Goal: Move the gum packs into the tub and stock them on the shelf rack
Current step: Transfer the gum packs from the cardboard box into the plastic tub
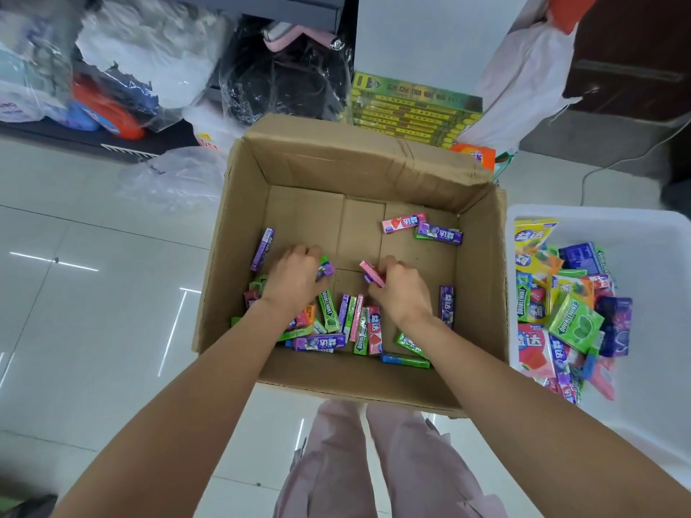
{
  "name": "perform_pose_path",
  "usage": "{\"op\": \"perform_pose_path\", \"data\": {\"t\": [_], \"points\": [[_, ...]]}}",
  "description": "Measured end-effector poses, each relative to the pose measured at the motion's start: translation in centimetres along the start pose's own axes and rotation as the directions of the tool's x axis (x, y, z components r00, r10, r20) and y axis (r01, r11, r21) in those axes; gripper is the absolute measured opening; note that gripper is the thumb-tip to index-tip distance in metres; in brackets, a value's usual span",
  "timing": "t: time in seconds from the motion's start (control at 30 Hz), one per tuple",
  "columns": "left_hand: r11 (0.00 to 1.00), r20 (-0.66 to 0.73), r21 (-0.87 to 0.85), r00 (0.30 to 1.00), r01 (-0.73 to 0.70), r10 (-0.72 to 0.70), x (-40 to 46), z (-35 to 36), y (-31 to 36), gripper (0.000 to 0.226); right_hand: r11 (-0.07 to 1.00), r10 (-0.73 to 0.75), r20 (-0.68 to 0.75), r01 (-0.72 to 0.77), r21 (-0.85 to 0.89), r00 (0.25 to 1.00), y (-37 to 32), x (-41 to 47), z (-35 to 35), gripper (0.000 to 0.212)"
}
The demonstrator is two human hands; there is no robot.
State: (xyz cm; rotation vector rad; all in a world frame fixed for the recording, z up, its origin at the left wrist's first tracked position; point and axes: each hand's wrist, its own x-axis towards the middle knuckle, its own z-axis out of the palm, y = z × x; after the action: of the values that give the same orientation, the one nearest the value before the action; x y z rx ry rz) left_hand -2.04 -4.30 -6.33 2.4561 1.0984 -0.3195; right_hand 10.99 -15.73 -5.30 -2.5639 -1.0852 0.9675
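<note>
While both hands are gathering inside the brown cardboard box (pixel 239 233), the left hand (pixel 295 278) is curling round green-and-purple gum packs (pixel 324 269), the right hand (pixel 402 289) pinching a pink gum pack (pixel 372 272); fuller handfuls into the white plastic tub (pixel 635 226) would be quicker.

Colours, gum sorting station

Brown cardboard box (pixel 359 162) holds purple, green, pink, red and blue gum packs (pixel 329 330); right hand (pixel 402 289) grips a pink pack (pixel 372 272). White tub (pixel 635 226): mixed green, yellow, purple, red packs. Pale glossy floor tiles (pixel 93 293).

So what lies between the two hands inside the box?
In the head view, mostly bare cardboard floor of the box separates the left hand from the right hand; each grips gum packs, nothing else between.
</note>
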Motion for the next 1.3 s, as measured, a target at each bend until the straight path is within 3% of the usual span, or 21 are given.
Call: {"op": "perform_pose_path", "data": {"t": [0.1,0.2,0.33,0.43,0.57,0.73,0.97,1.07,1.17,1.3], "points": [[0.928,-0.086,-0.368,0.991,0.067,-0.106,-0.5,-0.7,1.4,0.032,0.97,0.037,-0.051,-0.024,0.242,0.998,-0.5,-0.5,-0.7,0.021],[0.793,-0.066,-0.603,0.985,0.088,-0.16,-1.3,-2.0,3.1,0.025,0.929,0.026,-0.123,0.022,0.37,0.992,-1.5,-1.5,-2.3,0.019],[0.587,0.065,-0.797,0.986,0.144,-0.154,-2.2,-3.6,5.2,0.032,0.864,0.022,-0.194,0.079,0.497,0.981,-2.1,-3.2,-4.2,0.014],[0.438,0.066,-0.89,0.987,0.125,-0.148,-3.3,-5.4,7.6,0.023,0.796,0.031,-0.204,0.1,0.598,0.978,-1.9,-4.8,-5.8,0.017],[0.356,0.051,-0.931,0.995,0.078,-0.086,-4.5,-7.0,12.3,0.019,0.747,0.035,-0.269,0.153,0.647,0.962,0.7,-7.1,-8.6,0.02],[0.415,0.035,-0.909,0.999,0.029,0.007,-4.9,-6.1,20.3,0.024,0.732,0.081,-0.34,0.176,0.658,0.937,7.4,-9.9,-12.7,0.019],[0.728,0.048,-0.685,0.999,0.033,0.0,-4.2,-0.2,31.6,0.036,0.799,0.178,-0.291,0.034,0.6,0.94,17.9,-11.1,-14.7,0.019],[0.814,0.11,-0.571,0.992,0.108,-0.055,-4.2,2.2,33.7,0.036,0.828,0.149,-0.195,-0.015,0.561,0.97,20.6,-11.1,-14.0,0.015],[0.851,0.157,-0.495,0.981,0.176,-0.111,-4.7,3.7,34.3,0.031,0.864,0.096,-0.062,-0.052,0.501,0.993,21.6,-11.1,-13.8,0.024],[0.848,0.06,-0.521,0.995,0.101,-0.081,-6.2,3.6,33.6,0.039,0.875,0.088,-0.101,-0.028,0.484,0.991,21.7,-11.1,-14.2,0.036]]}}
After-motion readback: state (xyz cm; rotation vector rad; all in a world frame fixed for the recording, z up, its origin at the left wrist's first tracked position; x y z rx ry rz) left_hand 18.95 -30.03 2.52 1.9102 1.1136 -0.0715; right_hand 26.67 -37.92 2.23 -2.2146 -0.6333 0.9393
